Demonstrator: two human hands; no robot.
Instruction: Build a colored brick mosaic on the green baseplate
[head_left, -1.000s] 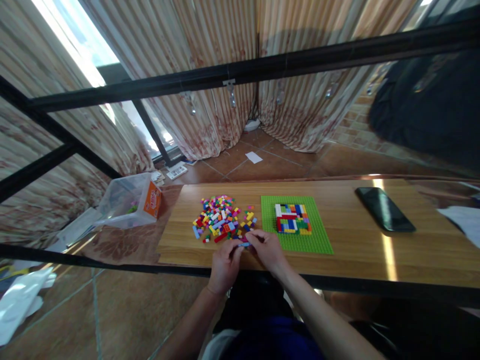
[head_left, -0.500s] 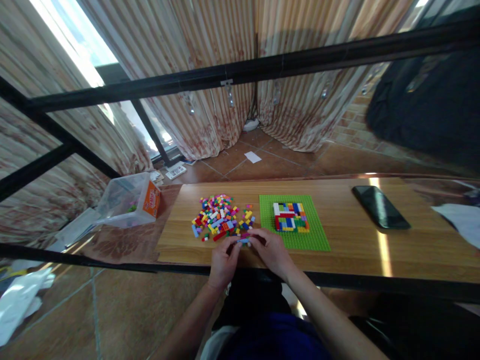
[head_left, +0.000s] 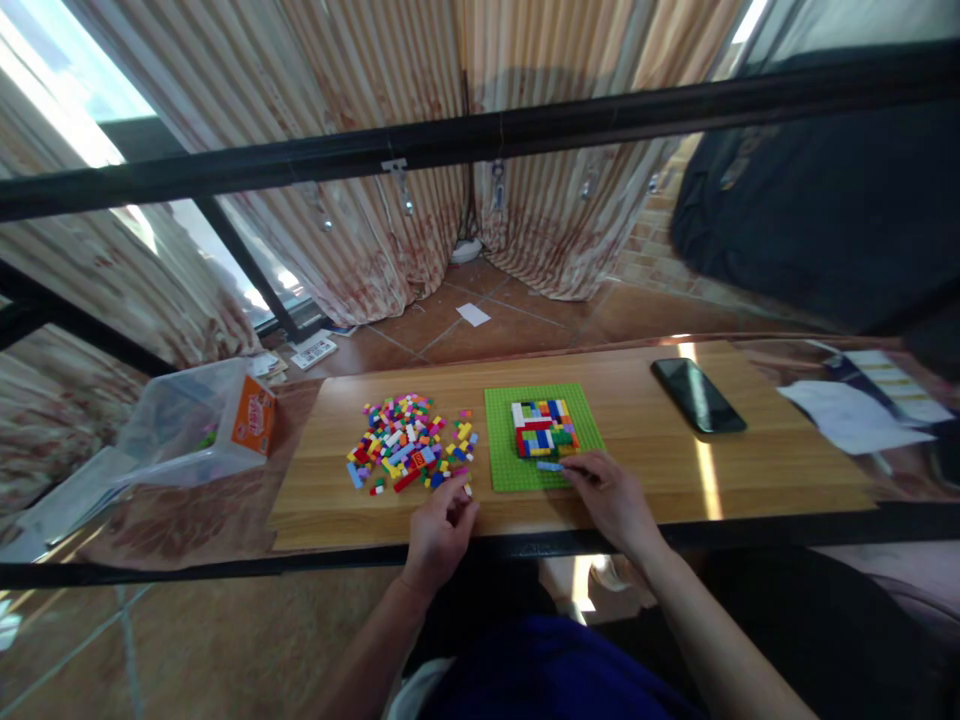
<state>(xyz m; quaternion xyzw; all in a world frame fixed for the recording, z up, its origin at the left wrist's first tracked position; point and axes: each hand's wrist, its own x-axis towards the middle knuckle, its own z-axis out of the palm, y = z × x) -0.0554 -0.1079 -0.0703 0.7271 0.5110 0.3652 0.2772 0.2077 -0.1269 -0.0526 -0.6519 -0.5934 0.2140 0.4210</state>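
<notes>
A light blue building brick [head_left: 550,466] is pinched in the fingertips of my right hand [head_left: 609,492], over the front part of the green baseplate [head_left: 506,475]. Just behind it stands a low block of joined multicoloured bricks [head_left: 546,428], built on the plate. My left hand [head_left: 439,530] rests at the front of the loose brick pile [head_left: 397,435], thumb and fingers curled but apart, with no brick seen between them. Small white and magenta bricks lie right by its fingertips.
A black phone [head_left: 697,396] lies on the wooden tabletop [head_left: 630,385] to the right. White paper [head_left: 847,415] is beyond it. On the left stands a clear plastic bin [head_left: 195,400] with an orange label. A dark metal bar [head_left: 525,125] crosses behind the table.
My right hand has moved right, from beside my left hand to the baseplate, carrying the light blue brick. My left hand has let go of that brick and stays by the pile. The view has shifted right.
</notes>
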